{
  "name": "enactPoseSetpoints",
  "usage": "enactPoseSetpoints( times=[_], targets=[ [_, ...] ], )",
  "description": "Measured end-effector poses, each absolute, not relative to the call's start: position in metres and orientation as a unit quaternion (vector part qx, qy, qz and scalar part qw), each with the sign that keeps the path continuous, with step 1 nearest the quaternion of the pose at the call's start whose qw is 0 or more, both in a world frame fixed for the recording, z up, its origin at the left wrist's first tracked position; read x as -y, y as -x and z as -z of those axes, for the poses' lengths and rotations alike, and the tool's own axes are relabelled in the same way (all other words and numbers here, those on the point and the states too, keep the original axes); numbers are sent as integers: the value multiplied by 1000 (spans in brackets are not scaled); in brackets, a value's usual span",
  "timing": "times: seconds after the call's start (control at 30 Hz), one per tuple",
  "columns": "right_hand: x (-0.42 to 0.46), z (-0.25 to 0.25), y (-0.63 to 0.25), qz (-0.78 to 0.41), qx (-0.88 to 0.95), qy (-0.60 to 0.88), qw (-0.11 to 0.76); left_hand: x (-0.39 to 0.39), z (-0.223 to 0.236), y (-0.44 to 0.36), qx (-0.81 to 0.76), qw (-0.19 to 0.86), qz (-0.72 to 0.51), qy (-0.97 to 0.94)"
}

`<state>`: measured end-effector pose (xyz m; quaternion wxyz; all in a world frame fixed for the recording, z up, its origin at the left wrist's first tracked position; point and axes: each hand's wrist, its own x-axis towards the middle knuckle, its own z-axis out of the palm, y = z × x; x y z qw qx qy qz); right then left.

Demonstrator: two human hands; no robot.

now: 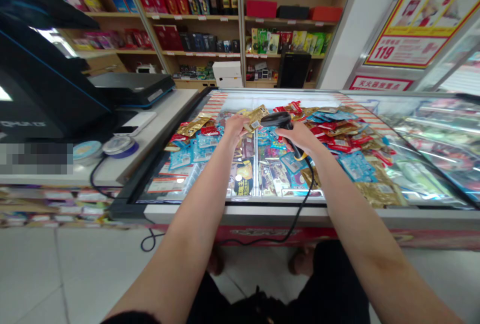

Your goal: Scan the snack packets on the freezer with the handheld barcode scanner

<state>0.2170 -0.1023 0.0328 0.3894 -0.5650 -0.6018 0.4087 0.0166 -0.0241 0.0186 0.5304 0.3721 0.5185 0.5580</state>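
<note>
My left hand (236,126) is closed on a gold snack packet (256,116), held up over the glass lid of a chest freezer (262,209). My right hand (298,136) grips a black handheld barcode scanner (277,120) with its head close to the packet, pointing at it. The scanner's black cable (300,209) hangs down over the freezer's front edge to the floor. Many gold, red and blue snack packets (337,134) lie spread over the glass lid around both hands.
A checkout counter (157,129) at the left carries a black register screen (41,89), a flat black scanner, a white device and round tins. Wooden shelves (225,19) with boxes and bottles line the back wall. A second glass-topped freezer (442,134) stands at the right.
</note>
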Motion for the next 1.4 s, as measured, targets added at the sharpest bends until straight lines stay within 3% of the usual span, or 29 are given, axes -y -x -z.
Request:
enactPoseSetpoints(
  times=[0.13, 0.87, 1.4],
  targets=[
    [103, -32, -216, -357, 657, 560, 356, 24, -19, -18, -512, 539, -563, -362],
    [116, -40, -211, -359, 643, 583, 342, 18, -14, -20, -513, 531, -563, -371],
    [117, -42, -211, -295, 677, 605, 298, 21, -12, -21, -504, 526, -565, -389]
  ],
)
